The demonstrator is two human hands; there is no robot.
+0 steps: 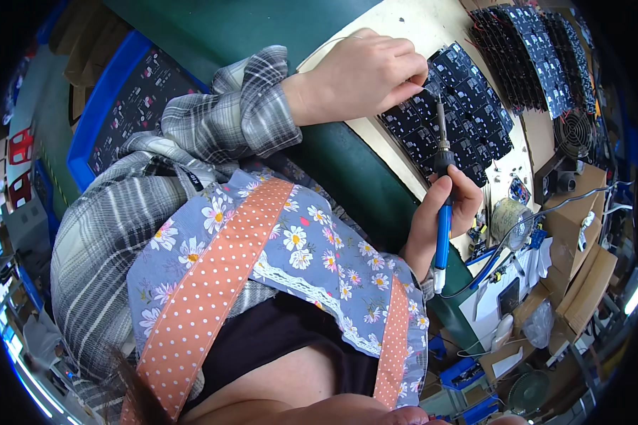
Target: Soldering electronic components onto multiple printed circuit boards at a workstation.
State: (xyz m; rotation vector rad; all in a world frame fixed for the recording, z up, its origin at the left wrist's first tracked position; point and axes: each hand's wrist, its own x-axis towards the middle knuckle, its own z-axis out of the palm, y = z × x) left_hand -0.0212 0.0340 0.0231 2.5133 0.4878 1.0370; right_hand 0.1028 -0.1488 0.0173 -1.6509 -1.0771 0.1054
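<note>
My right hand (pixel 425 223) is closed round a soldering iron (pixel 443 241) with a blue handle. Its metal tip points away from me, onto a black circuit board panel (pixel 475 124) covered with small parts. Above the panel's left edge my left hand (pixel 365 76) pinches a thin solder wire (pixel 326 47), which trails off behind the hand to the left. The wire's end, just past my fingertips, comes close to the iron's tip; whether they touch I cannot tell. The panel lies on a pale board (pixel 365 131) on the green bench (pixel 319 152).
Several populated circuit panels (pixel 521 57) stand in a row at the far right, beside a round fan grille (pixel 574 133). Nearer are a solder spool (pixel 510 219), the iron's cable and cardboard boxes (pixel 571 219). At left, a blue tray (pixel 85 134) holds more panels.
</note>
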